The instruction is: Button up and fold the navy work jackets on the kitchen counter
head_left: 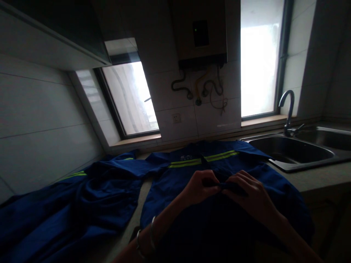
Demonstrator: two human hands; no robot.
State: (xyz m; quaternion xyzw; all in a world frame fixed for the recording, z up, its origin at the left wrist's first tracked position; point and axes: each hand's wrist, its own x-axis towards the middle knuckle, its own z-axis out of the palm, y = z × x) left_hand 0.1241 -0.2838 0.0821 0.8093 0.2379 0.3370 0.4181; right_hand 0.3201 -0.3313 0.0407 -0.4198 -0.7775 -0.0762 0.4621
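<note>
A dark blue work jacket (175,182) with yellow-green stripes across its chest lies spread on the counter, its lower part hanging toward me. My left hand (201,186) pinches the cloth along the jacket's front, thumb and fingers pressed together. Right beside it, my right hand (245,188) is closed on the same front edge, fingertips nearly meeting those of the left. What small part sits between the fingertips is too dark to make out. Two bangles circle my left wrist.
Another blue garment (104,204) with matching stripes lies crumpled at the left. A double sink (290,168) with a curved faucet (289,109) is set into the counter (309,179) at the right. A water heater (201,36) hangs on the tiled wall between two windows.
</note>
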